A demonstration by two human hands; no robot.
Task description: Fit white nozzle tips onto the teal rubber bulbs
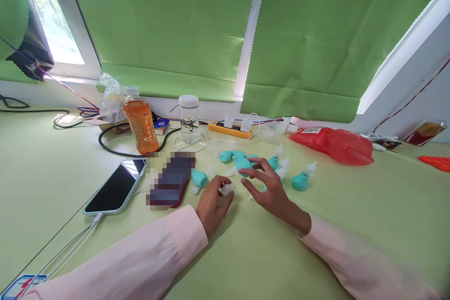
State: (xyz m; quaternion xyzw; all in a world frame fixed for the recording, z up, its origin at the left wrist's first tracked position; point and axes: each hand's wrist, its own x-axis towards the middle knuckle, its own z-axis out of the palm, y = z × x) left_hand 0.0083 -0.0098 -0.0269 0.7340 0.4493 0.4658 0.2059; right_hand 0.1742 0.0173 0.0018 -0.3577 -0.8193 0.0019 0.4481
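Note:
My left hand (213, 204) is curled with thumb and forefinger around a small translucent plastic nozzle (227, 189), partly hidden by the fingers. My right hand (269, 187) has its fingers apart, the fingertips beside a teal squeeze bulb (242, 161); whether they touch it is unclear. Left of the hands lies another teal bulb (199, 178), and a smaller-looking one (225, 156) sits farther back. To the right, a bulb with a clear nozzle fitted (300, 181) stands tilted on the table. More nozzle-topped bulbs (273, 161) are partly hidden behind my right hand.
On the left are a phone (114, 190) with a white cable and a dark red-edged phone (172, 180). Behind them stand an orange drink bottle (140, 124) and a clear jar (189, 122). A yellow power strip (230, 130) and a red plastic bag (333, 144) lie along the back.

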